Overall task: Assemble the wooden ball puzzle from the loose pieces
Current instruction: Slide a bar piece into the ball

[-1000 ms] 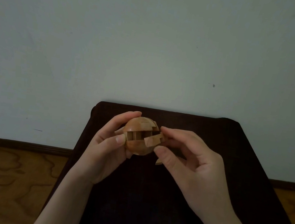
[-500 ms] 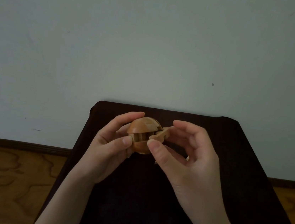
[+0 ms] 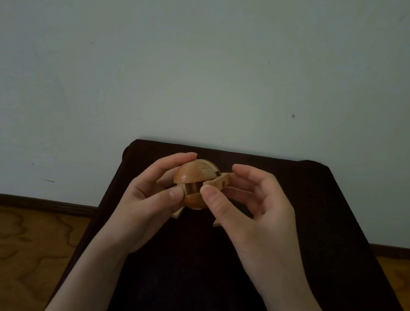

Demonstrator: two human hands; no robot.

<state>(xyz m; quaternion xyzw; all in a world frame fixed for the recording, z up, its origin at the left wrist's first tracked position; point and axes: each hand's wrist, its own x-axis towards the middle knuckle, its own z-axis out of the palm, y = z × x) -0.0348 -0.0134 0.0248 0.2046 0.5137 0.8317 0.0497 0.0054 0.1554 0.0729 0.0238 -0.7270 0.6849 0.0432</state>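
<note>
A partly built wooden ball (image 3: 192, 177) hangs above the dark table (image 3: 319, 221), gripped between the thumb and fingers of my left hand (image 3: 149, 200). A slot with inner bars shows across its front. My right hand (image 3: 251, 207) pinches a notched wooden piece (image 3: 217, 181) between thumb and fingers, and the piece touches the ball's right side. Two loose pieces lie on the table under my hands: one wooden piece (image 3: 177, 214) under the left, another wooden piece (image 3: 217, 224) under the right, both mostly hidden.
The dark table stands against a pale wall (image 3: 209, 65). A wooden floor (image 3: 6, 247) shows on both sides, with a dark skirting board along the wall.
My right hand has drawn the notched piece out from the ball's front slot to its right side. The left hand has turned the ball slightly, so its rounded top shows more.
</note>
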